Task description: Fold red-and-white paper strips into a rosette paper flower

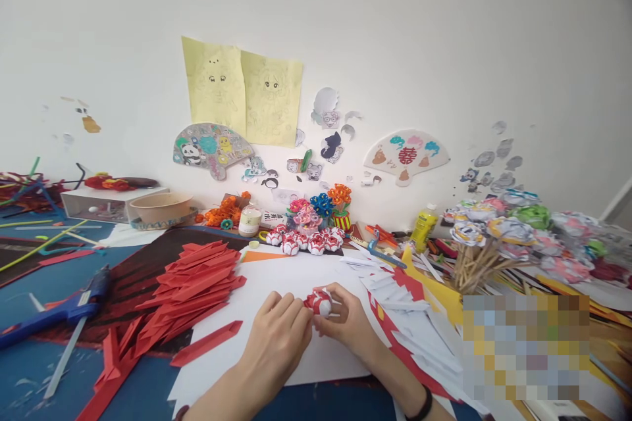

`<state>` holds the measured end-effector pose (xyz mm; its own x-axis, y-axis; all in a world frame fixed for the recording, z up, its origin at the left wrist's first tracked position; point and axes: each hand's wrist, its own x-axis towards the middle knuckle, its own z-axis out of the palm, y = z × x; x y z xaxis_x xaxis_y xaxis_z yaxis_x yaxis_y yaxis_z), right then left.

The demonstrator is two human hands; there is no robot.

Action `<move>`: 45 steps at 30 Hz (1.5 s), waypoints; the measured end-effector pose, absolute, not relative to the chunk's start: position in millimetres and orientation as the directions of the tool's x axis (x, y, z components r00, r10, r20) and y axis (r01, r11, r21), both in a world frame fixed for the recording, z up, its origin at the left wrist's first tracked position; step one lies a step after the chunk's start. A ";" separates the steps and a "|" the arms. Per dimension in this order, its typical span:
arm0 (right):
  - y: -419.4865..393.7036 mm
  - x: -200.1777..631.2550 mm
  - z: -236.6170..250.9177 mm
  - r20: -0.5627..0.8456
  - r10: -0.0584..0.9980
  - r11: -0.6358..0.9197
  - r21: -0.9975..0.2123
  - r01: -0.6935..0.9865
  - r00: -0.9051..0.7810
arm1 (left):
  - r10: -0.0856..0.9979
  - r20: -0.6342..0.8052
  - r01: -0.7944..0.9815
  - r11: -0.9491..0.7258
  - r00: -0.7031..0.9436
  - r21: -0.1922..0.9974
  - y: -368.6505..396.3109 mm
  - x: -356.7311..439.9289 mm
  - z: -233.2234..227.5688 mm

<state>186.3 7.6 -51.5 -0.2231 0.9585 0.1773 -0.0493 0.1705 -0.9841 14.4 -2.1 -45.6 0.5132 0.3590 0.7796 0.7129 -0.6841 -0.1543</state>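
Both my hands meet over a white sheet of paper (276, 279) at the table's front. My left hand (276, 339) and my right hand (351, 322) pinch a small red-and-white folded paper ball (320, 301) between their fingertips. To the left lies a pile of folded red paper strips (195, 279). One loose red strip (207, 343) rests beside my left wrist. A stack of white-and-red folded strips (399, 296) lies just right of my right hand.
Finished red-and-white paper balls (303, 241) line up behind the sheet, with small paper flower pots (320, 207). A blue glue gun (59, 310) lies far left, a glue bottle (423, 227) and paper flowers on sticks (494, 237) at right. A bowl (158, 206) stands by the wall.
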 end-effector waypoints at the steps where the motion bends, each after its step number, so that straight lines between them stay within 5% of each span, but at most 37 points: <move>1: 7.3 186.1 -51.7 0.183 0.957 0.176 -0.983 -0.051 -0.223 | 0.351 0.788 0.718 -0.677 0.505 -0.159 -2.0 15.1 -46.4; 14: 3.8 185.5 -45.3 0.194 0.942 0.134 -0.966 -0.222 -0.275 | 0.378 0.840 0.792 -0.604 0.389 -0.094 0.6 10.9 -45.6; 32: 6.3 186.5 -55.6 0.221 0.942 0.186 -0.970 -0.158 -0.251 | 0.445 0.821 0.785 -0.619 0.359 -0.008 1.1 14.4 -46.2; 35: 6.1 186.6 -51.4 0.221 0.939 0.181 -0.969 -0.170 -0.264 | 0.527 0.789 0.748 -0.649 0.315 0.135 0.0 12.4 -41.9; 40: 7.1 189.1 -45.8 0.262 0.919 0.202 -0.954 -0.220 -0.295 | 0.797 0.559 0.582 -0.573 0.231 0.576 1.7 5.6 -27.4; 45: 7.7 191.9 -47.2 0.278 0.906 0.200 -0.945 -0.257 -0.318 | 0.884 0.396 0.366 -0.464 0.247 0.807 6.6 3.6 -23.7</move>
<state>191.9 7.7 -47.2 -0.3181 0.9063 0.2783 -0.2574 0.2000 -0.9454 3.6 6.6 -23.7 0.2474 0.8843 0.3961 0.3655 -0.4637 0.8071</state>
